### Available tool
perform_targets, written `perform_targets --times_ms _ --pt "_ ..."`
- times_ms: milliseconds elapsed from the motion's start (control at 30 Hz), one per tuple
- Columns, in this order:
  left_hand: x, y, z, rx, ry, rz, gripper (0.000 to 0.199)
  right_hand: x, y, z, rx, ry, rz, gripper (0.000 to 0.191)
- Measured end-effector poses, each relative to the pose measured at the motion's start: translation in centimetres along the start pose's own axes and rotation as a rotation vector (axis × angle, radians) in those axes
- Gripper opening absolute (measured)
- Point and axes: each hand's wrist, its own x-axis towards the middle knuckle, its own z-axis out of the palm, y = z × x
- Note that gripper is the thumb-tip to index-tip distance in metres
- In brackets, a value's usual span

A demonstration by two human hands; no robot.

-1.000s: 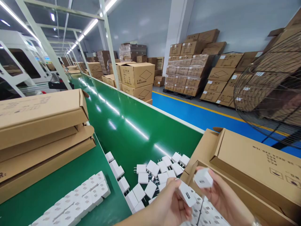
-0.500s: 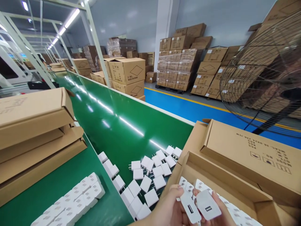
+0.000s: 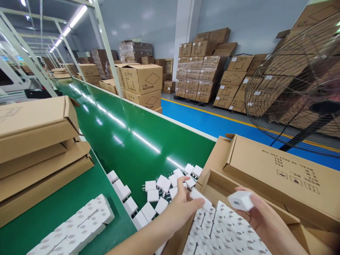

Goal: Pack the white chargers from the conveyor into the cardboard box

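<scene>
My left hand (image 3: 183, 203) grips a white charger (image 3: 201, 199) by its end, over the left edge of the open cardboard box (image 3: 268, 205). Another white charger (image 3: 241, 200), its USB slot showing, is held by my right hand (image 3: 259, 216) above the same box. Rows of white chargers (image 3: 225, 230) fill the box beneath both hands. Loose chargers (image 3: 152, 195) with metal pins lie scattered on the green conveyor belt (image 3: 119, 127), left of my left hand.
Neat rows of chargers (image 3: 79, 225) stand on the green side table at the lower left, below stacked cartons (image 3: 34, 124). A closed carton (image 3: 287, 166) lies behind the open box. A large fan (image 3: 300, 92) stands at the right, with piled boxes (image 3: 199, 71) beyond the belt.
My hands have moved apart and up, each with a charger. The left one has shifted left and the right one right, uncovering the rows in the box. The view has shifted slightly.
</scene>
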Motion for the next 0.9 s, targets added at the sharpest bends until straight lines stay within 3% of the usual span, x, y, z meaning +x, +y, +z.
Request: perform_targets --times_ms 67,167,267,433,533,700,800,900 --pt "2.5 0.3 0.3 0.314 0.017 0.166 0.054 1.8 -0.2 -0.2 -0.294 0.041 -0.128 0.056" --pt "6.2 0.6 1.3 0.659 -0.055 0.365 0.028 3.4 0.4 0.7 -0.609 0.064 -0.251 0.05" --pt "8.5 0.7 2.1 0.709 -0.165 0.466 0.028 3.8 1.2 1.6 -0.703 0.036 -0.234 0.041" --pt "9.6 0.2 2.3 0.76 -0.27 0.53 0.038 2.9 0.6 1.7 -0.661 -0.168 -0.175 0.038" --pt "8.8 0.1 2.4 0.771 -0.238 0.536 0.034 1.9 -0.5 1.2 -0.434 -0.164 -0.13 0.041" --pt "4.2 1.4 3.1 0.746 -0.139 0.517 0.026 -1.0 -0.6 1.0 0.328 -0.254 0.155 0.026" --pt "0.4 2.1 3.5 0.677 -0.128 0.362 0.03 -2.6 0.6 1.5 0.432 -0.182 0.209 0.022" --pt "-2.5 2.3 3.6 0.517 -0.11 0.255 0.023 -3.5 1.8 1.8 0.423 -0.204 0.202 0.021"
